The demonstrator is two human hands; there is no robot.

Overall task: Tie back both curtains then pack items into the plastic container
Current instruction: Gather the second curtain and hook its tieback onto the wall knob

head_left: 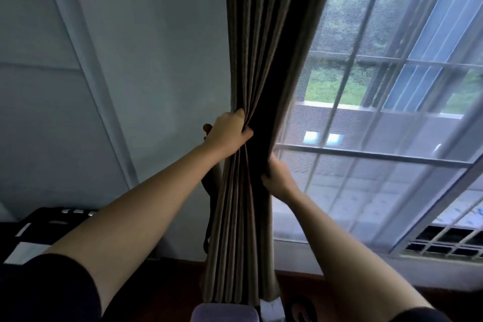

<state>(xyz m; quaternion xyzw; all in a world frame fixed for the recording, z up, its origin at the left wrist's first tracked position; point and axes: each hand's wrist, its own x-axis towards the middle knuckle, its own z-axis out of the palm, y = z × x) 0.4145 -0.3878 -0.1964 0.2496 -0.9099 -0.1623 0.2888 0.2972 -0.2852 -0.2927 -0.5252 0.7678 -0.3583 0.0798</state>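
A brown pleated curtain [264, 42] hangs at the left side of the window, gathered into a tight bundle. My left hand [228, 132] grips the bundle's left folds at mid height. My right hand [277, 175] clutches its right edge slightly lower. A dark tieback strap [207, 219] dangles along the wall just left of the curtain, below a small wall hook [207, 128] partly hidden by my left hand. A lilac plastic object [224, 312], possibly the container, shows at the bottom edge.
A sheer white net curtain [379, 151] covers the barred window [339, 97] on the right. A pale wall [117, 60] fills the left. A dark piece of furniture with white patches [39, 227] stands at lower left. A black object [300, 308] lies on the brown floor.
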